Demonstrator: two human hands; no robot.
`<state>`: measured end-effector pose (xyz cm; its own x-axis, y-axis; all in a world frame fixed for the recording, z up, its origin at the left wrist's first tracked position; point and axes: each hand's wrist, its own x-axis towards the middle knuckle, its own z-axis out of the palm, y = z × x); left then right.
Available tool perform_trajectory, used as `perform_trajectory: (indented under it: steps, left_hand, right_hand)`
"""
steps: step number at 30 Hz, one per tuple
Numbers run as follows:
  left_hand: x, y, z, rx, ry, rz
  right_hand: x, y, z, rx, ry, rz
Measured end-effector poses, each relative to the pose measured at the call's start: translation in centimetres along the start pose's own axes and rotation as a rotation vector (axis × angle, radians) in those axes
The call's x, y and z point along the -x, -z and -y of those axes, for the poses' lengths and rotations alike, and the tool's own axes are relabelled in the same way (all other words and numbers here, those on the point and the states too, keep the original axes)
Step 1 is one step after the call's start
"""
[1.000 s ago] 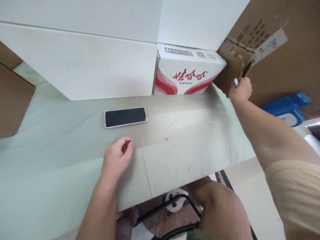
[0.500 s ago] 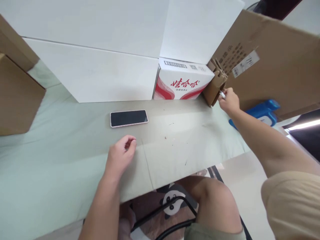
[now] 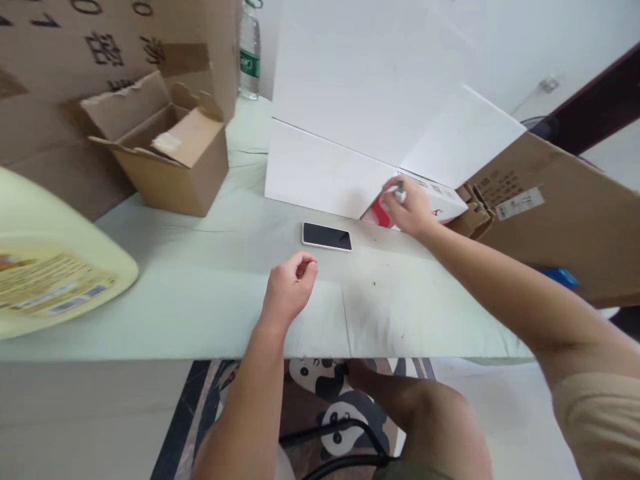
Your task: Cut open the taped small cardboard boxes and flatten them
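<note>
My right hand is raised in front of the red and white carton, covering part of it. Its fingers are closed on a small white pen-like item with a dark end; its exact kind is unclear. Curled loosely, my left hand rests over the pale green cloth near the front, and nothing shows in its fingers. Just beyond it a phone with a dark screen and a pale edge lies flat on the cloth.
White panels stand behind the phone. At the left are an opened cardboard box, a pale yellow jug and a water bottle. On the right, a large cardboard sheet leans beside a blue object.
My right hand has moved left from the small brown carton to the front of the red and white one, still holding the white item. The view has swung left; my left hand stays curled.
</note>
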<state>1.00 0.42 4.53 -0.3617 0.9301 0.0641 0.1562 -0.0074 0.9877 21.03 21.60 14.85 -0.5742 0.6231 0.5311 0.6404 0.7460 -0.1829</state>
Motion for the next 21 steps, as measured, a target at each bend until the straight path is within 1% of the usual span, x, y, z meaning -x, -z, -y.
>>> perform_trajectory:
  steps: [2, 4, 6, 7, 9, 11, 12, 14, 15, 17, 19, 21]
  left_hand:
    - [0.0, 1.2, 0.3, 0.044, 0.007, -0.05]
    - [-0.1, 2.1, 0.6, 0.081, 0.014, -0.098]
    - [-0.2, 2.8, 0.9, 0.109, 0.027, -0.135]
    - [-0.2, 3.1, 1.0, 0.121, 0.034, -0.15]
    - [-0.3, 3.8, 1.1, 0.139, 0.045, -0.176]
    - [-0.3, 4.3, 1.2, 0.146, 0.051, -0.196]
    - [-0.3, 4.6, 1.2, 0.145, 0.053, -0.205]
    - [-0.3, 5.0, 1.2, 0.144, 0.058, -0.227]
    - [-0.3, 5.2, 1.1, 0.147, 0.056, -0.244]
    - [-0.1, 5.3, 0.9, 0.153, 0.027, -0.311]
    - [0.3, 5.4, 0.5, 0.15, -0.045, -0.459]
    - [0.8, 5.5, 0.0, 0.143, -0.148, -0.693]
  right_hand:
    - [-2.2, -4.6, 5.2, -0.156, 0.125, 0.089]
    - [-4.2, -8.9, 10.7, -0.229, 0.222, 0.172]
    - [-6.0, -12.3, 16.0, -0.272, 0.278, 0.25]
    - [-6.8, -13.6, 18.5, -0.289, 0.284, 0.284]
    - [-8.1, -15.4, 22.8, -0.301, 0.322, 0.383]
    - [-9.2, -16.4, 25.8, -0.289, 0.355, 0.463]
    - [-9.6, -16.9, 26.7, -0.282, 0.357, 0.496]
    - [-10.2, -17.6, 27.4, -0.277, 0.325, 0.527]
    - [-10.3, -17.9, 27.1, -0.292, 0.306, 0.517]
    - [-9.9, -18.1, 25.7, -0.386, 0.256, 0.443]
    - [-8.4, -17.7, 23.3, -0.512, 0.197, 0.354]
    - [-5.9, -16.2, 20.5, -0.574, 0.158, 0.337]
